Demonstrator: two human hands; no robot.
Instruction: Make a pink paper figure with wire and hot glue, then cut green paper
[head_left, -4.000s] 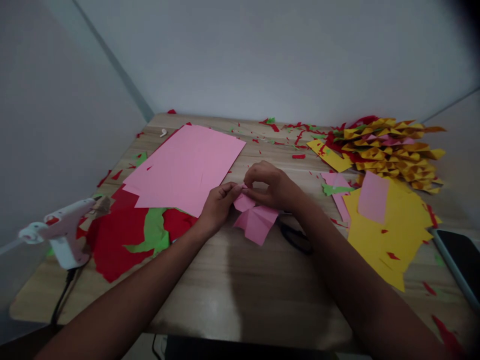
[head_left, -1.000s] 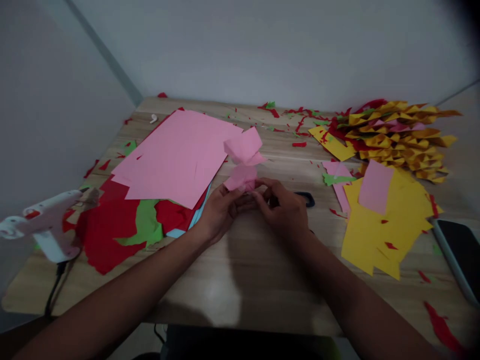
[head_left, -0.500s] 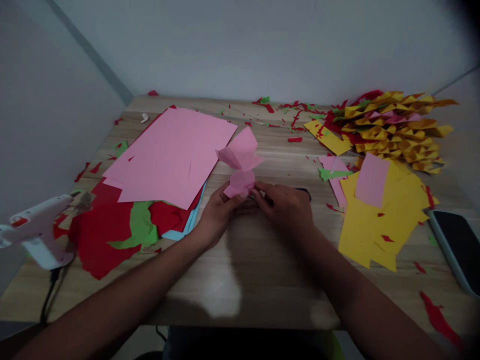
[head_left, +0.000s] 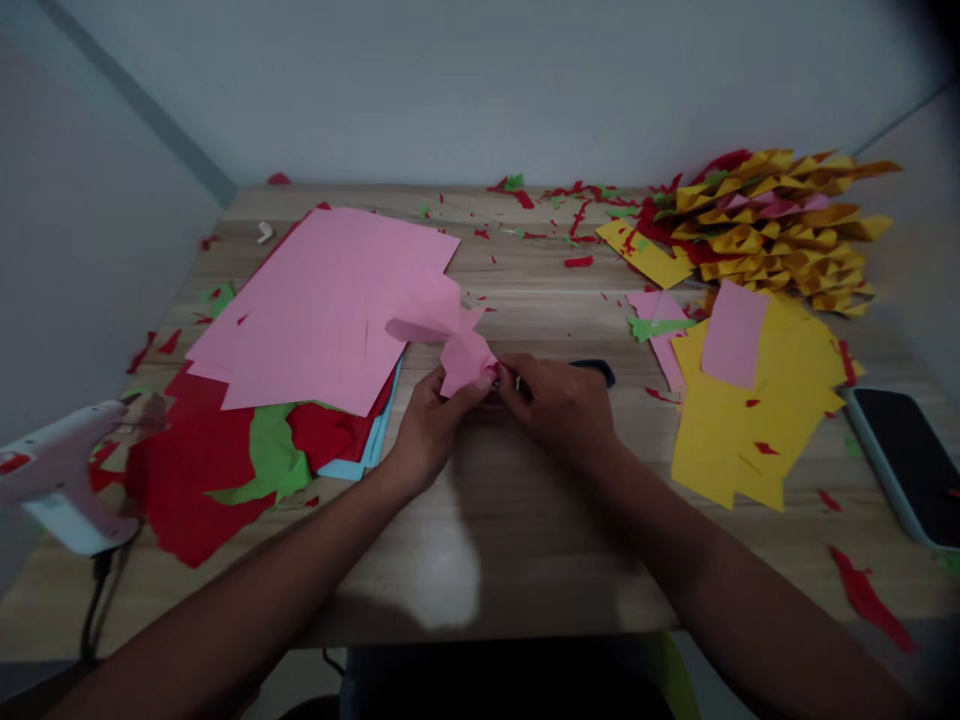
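Note:
A folded piece of pink paper (head_left: 463, 357) with wing-like flaps is held over the middle of the table, its upper flaps in front of the pink sheets. My left hand (head_left: 437, 418) grips its lower edge between thumb and fingers. Pinched closed at the paper's lower right corner, my right hand (head_left: 559, 408) meets the left thumb there. A dark rounded object (head_left: 598, 371) pokes out behind my right hand; most of it is hidden, and I cannot tell what it is. Left of my hands lies a stack of pink sheets (head_left: 315, 310).
Red paper (head_left: 195, 480), a green strip (head_left: 274, 460) and a white glue gun (head_left: 67, 475) lie left. Yellow sheets (head_left: 720, 430), a pink rectangle (head_left: 735, 335), a phone (head_left: 904, 465) and folded yellow paper pieces (head_left: 787, 230) are right. Scraps are scattered along the back edge.
The folded pink paper has tipped to the left, its upper flaps turning away from upright. Both hands stay together at its lower edge. The view has shifted slightly.

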